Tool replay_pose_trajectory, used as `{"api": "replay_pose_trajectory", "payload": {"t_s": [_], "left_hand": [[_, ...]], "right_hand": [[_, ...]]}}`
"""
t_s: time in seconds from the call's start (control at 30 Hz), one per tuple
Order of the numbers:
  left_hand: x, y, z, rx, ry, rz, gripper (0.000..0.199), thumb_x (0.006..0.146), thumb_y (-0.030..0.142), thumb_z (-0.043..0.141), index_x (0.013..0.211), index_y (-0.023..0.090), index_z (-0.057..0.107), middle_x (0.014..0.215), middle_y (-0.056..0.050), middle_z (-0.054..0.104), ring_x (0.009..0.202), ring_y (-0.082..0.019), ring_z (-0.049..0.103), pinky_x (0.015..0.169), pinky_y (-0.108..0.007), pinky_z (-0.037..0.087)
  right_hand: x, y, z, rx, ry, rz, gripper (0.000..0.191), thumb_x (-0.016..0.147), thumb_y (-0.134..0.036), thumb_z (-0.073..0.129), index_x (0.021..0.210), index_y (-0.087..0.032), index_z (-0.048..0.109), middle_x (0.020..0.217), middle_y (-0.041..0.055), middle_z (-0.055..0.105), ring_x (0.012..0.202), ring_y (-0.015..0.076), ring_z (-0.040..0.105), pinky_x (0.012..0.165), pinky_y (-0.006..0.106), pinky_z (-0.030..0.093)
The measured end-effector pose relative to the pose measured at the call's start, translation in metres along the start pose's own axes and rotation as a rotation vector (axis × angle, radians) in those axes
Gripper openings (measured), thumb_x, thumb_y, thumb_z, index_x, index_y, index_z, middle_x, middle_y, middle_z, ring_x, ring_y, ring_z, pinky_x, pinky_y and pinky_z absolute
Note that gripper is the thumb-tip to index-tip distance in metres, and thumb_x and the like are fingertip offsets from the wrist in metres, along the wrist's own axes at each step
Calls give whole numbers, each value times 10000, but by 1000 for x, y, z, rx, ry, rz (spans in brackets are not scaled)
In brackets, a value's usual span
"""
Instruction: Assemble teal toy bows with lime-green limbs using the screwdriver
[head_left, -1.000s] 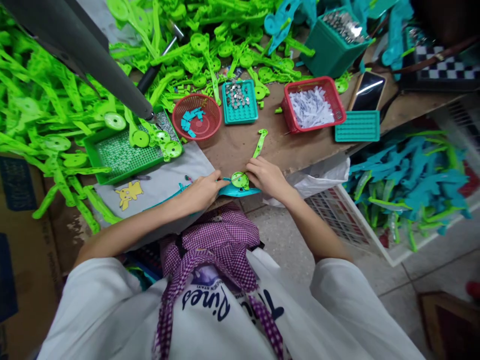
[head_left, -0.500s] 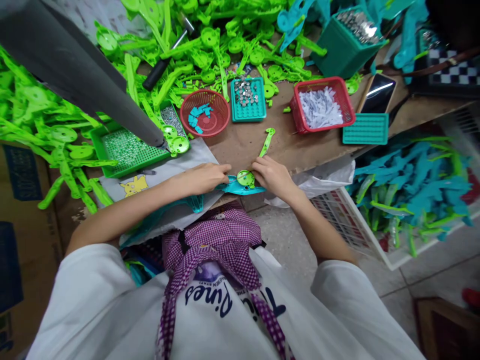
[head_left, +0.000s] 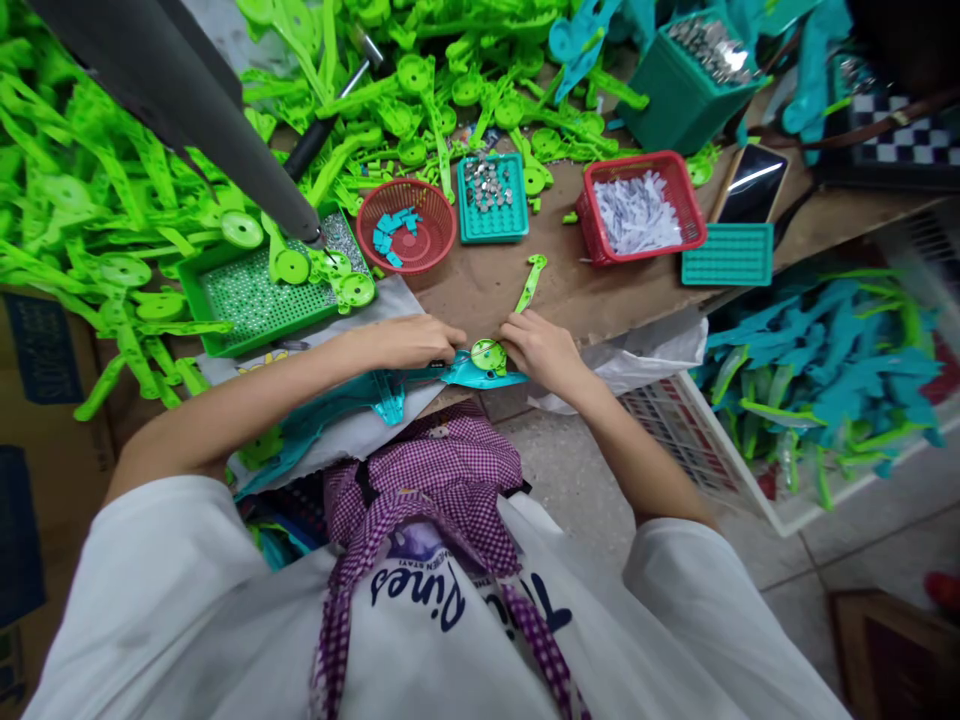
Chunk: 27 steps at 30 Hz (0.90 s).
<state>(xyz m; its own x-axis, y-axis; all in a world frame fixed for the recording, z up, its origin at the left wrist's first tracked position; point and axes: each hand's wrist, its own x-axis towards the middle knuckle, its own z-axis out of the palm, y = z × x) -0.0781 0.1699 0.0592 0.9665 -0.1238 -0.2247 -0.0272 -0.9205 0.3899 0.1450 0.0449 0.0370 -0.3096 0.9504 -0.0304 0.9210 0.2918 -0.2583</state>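
At the table's front edge lies a blue plastic shell point(head_left: 480, 378). A bright green part with a round hub point(head_left: 489, 356) rests on it, its narrow arm reaching up and away. My right hand point(head_left: 541, 352) is closed over the hub's right side and the arm's lower end, fingers bent. My left hand point(head_left: 424, 342) is closed at the shell's left side, fingertips near the hub. A thin line crosses the hub between both hands. A small dark item shows under my left hand; I cannot make out what it is.
Close to my left stand a green basket point(head_left: 196, 300) and a long dark tapered tool point(head_left: 270, 185). Beyond are a red round basket point(head_left: 420, 255), a teal tray point(head_left: 491, 228), a red basket of white strips point(head_left: 694, 215), a hammer point(head_left: 315, 145) and piled green parts point(head_left: 97, 180). A white crate point(head_left: 739, 465) stands right.
The dark tool has moved up and left, uncovering more green hub parts at the green basket. My left hand has shifted slightly, and the dark item under it shows now. My right hand keeps its place.
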Motion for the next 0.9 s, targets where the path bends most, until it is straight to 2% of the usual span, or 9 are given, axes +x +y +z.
{"api": "replay_pose_trajectory", "payload": {"t_s": [0.13, 0.23, 0.4, 0.5, 0.57, 0.8, 0.9], "left_hand": [[-5, 5, -3, -7, 7, -30, 295, 878, 38, 464, 903, 185, 719, 922, -54, 645, 724, -141, 560, 628, -289, 339], [-9, 9, -5, -42, 24, -73, 313, 874, 35, 470, 950, 202, 724, 930, -42, 644, 736, -133, 561, 631, -274, 337], [-11, 11, -2, -10, 33, -102, 330, 880, 37, 475, 993, 199, 740, 954, -53, 652, 739, -133, 571, 627, -276, 336], [-11, 11, 2, 25, 54, -103, 340, 900, 58, 472, 1037, 203, 747, 973, -58, 658, 765, -136, 589, 637, -272, 354], [-11, 11, 3, 33, 61, -105, 345, 908, 63, 475, 1057, 214, 747, 977, -54, 658, 765, -133, 592, 631, -270, 353], [-10, 9, 5, 48, 81, -100, 272, 898, 56, 527, 968, 200, 747, 965, -55, 666, 737, -142, 580, 622, -287, 335], [-12, 12, 9, 73, 126, -127, 278, 895, 71, 546, 1010, 223, 748, 1022, -61, 675, 825, -163, 599, 692, -287, 368]], "right_hand": [[0, 6, 4, 12, 17, 3, 217, 1001, -207, 456, 913, -213, 654, 930, 87, 679, 918, 240, 571, 610, 332, 381], [-2, 8, 2, 93, 56, -9, 250, 1012, -234, 448, 951, -214, 691, 976, 85, 702, 941, 238, 604, 704, 347, 462], [-12, -21, 3, 133, 185, -71, 323, 1028, -323, 459, 1228, -208, 685, 1266, 106, 703, 1095, 256, 637, 914, 433, 496], [-14, -43, 16, 148, 147, -159, 359, 1035, -342, 444, 1243, -194, 695, 1259, 103, 722, 1124, 250, 653, 978, 452, 497], [-14, -49, 24, 156, 126, -160, 375, 1042, -341, 425, 1249, -191, 698, 1279, 99, 717, 1165, 247, 648, 1028, 465, 493], [-14, -51, 30, 178, 112, -118, 421, 1028, -419, 440, 1287, -196, 687, 1321, 108, 693, 1248, 254, 622, 1144, 497, 455], [-18, -50, 33, 229, 120, -116, 431, 1022, -431, 451, 1315, -204, 670, 1356, 112, 671, 1276, 258, 610, 1167, 516, 439]]}}
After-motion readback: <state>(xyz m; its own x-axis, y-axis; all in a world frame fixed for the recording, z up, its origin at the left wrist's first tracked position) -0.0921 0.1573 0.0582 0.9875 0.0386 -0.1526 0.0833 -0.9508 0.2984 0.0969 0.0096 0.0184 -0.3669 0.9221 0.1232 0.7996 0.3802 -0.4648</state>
